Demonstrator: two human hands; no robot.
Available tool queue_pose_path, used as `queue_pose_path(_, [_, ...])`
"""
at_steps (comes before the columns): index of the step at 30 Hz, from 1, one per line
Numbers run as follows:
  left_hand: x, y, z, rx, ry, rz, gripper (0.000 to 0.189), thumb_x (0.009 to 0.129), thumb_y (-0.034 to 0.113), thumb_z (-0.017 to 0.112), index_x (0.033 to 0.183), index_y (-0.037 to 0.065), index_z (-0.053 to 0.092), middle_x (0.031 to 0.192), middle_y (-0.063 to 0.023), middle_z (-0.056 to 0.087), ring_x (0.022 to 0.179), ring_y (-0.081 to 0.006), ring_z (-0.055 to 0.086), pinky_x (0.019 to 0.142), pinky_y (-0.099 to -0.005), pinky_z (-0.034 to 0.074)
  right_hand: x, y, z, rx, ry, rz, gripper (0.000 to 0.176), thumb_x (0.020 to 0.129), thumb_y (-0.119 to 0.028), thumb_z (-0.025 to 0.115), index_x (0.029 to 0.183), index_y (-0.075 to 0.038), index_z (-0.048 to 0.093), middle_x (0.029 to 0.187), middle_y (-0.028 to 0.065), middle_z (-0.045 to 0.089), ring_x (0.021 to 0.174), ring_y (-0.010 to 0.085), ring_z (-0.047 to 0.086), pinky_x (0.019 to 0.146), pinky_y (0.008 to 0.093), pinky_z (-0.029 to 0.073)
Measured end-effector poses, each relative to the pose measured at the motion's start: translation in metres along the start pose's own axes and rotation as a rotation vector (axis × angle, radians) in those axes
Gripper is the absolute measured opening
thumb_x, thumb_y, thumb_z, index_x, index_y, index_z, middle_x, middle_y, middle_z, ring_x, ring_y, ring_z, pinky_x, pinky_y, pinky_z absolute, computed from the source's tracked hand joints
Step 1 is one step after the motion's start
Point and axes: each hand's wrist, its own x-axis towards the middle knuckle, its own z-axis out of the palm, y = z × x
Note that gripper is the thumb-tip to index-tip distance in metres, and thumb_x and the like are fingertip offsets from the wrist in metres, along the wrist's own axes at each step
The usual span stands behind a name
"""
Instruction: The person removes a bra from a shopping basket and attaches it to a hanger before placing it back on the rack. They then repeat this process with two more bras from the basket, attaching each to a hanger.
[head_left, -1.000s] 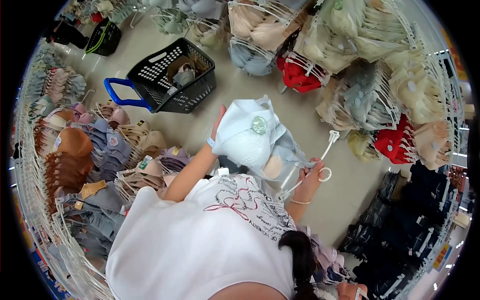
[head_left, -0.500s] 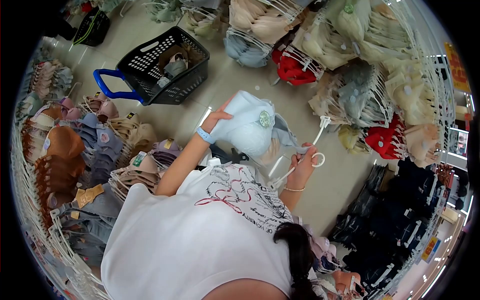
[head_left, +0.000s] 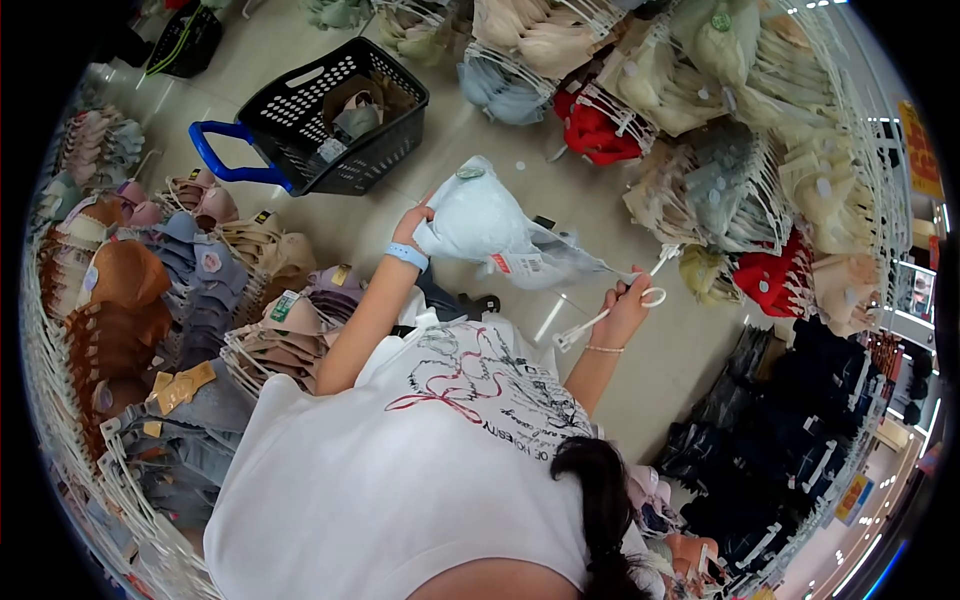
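Pale Blue Bra Stretched Between Two Hands

Nearest is the white printed T-shirt (head_left: 400, 470), a dark ponytail (head_left: 592, 500) lying over its right side. Beyond it, the left hand (head_left: 410, 228), with a pale blue wristband (head_left: 406, 256), is partly closed, its fingers curled on the outer edge of a pale blue, moulded-cup fabric bra (head_left: 475, 215). The right hand (head_left: 625, 308) is closed around a slim white plastic hanger (head_left: 664, 262) and pinches the bra's narrow end. The bra hangs above the floor (head_left: 480, 350), a round green sticker (head_left: 470, 173) on its cup and a red-and-white tag (head_left: 516, 264) below. Farther off stands a black perforated plastic basket (head_left: 375, 158) with a blue handle (head_left: 238, 172), small items inside. Racks of beige, green and red bras (head_left: 600, 125) stand beyond, to the right.
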Motion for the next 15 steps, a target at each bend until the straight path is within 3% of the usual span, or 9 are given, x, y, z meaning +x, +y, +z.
queue_pose_path(2, [0.002,-0.001,-0.011,-0.041,0.309,-0.122,0.038,0.059,-0.001,0.041,0.097,-0.002,0.050,0.085,-0.0132,0.054,0.072,-0.0256,0.055,0.065,-0.0355,0.048,0.002,0.000,0.002,-0.002,0.018,0.010,0.025,0.086,-0.024,0.045,0.094,0.000,0.047,0.070,0.0007,0.041,0.054,0.0042,0.036,0.036,0.0156,0.027])
queue_pose_path(3, [0.005,-0.002,-0.016,-0.060,0.382,-0.147,0.035,0.060,0.000,0.041,0.094,-0.001,0.050,0.083,-0.0131,0.054,0.071,-0.0259,0.055,0.064,-0.0358,0.048,0.003,-0.001,0.002,-0.003,0.026,0.017,0.026,0.086,-0.024,0.045,0.095,0.001,0.047,0.068,0.0001,0.040,0.052,0.0040,0.036,0.036,0.0159,0.026])
queue_pose_path(12, [0.019,-0.007,-0.047,-0.104,0.369,-0.102,0.007,0.068,0.008,0.044,0.069,0.003,0.048,0.065,-0.0122,0.053,0.060,-0.0282,0.053,0.059,-0.0380,0.048,0.002,0.003,-0.001,0.034,0.055,0.025,0.026,0.086,-0.025,0.045,0.092,0.000,0.048,0.062,-0.0015,0.037,0.047,0.0031,0.031,0.035,0.0160,0.025])
queue_pose_path(15, [0.017,-0.004,-0.032,0.002,0.464,-0.168,0.013,0.068,0.007,0.042,0.076,0.000,0.050,0.072,-0.0137,0.055,0.063,-0.0287,0.054,0.061,-0.0377,0.048,-0.001,-0.001,0.002,0.070,0.079,0.011,0.023,0.086,-0.021,0.045,0.089,0.001,0.049,0.061,-0.0032,0.035,0.047,0.0021,0.029,0.037,0.0171,0.023])
